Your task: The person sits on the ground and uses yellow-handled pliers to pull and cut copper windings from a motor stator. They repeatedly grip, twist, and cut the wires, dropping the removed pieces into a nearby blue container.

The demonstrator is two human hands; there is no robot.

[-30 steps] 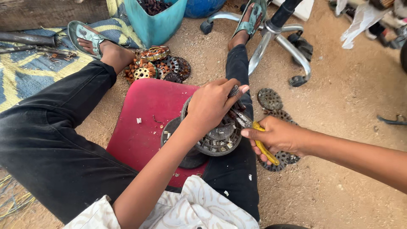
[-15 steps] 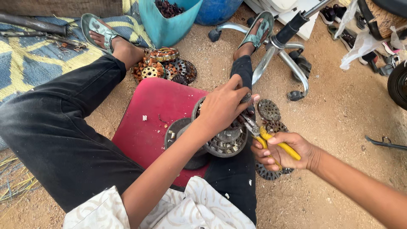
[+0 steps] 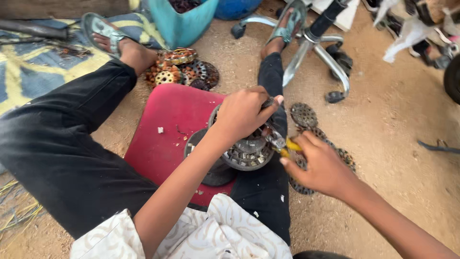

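Mid-frame, the left hand (image 3: 244, 115) is clamped over the round metal motor core (image 3: 247, 153) on the red cushion (image 3: 167, 124); the right hand (image 3: 321, 165) is closed around yellow-handled pliers (image 3: 282, 145).

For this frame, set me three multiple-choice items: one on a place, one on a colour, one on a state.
1. Where does the round grey metal motor core rest?
A. on the red cushion
B. on the blue patterned mat
C. on the chair base

2. What colour are the handles of the pliers?
A. green
B. yellow
C. white

3. What is the left hand doing?
A. hanging free
B. lying flat on the sand
C. gripping the top of the motor core

Answers:
1 A, the core sits at the edge of the red cushion, across the lap.
2 B, yellow shows just above the right hand.
3 C, its fingers curl over the core's upper rim.
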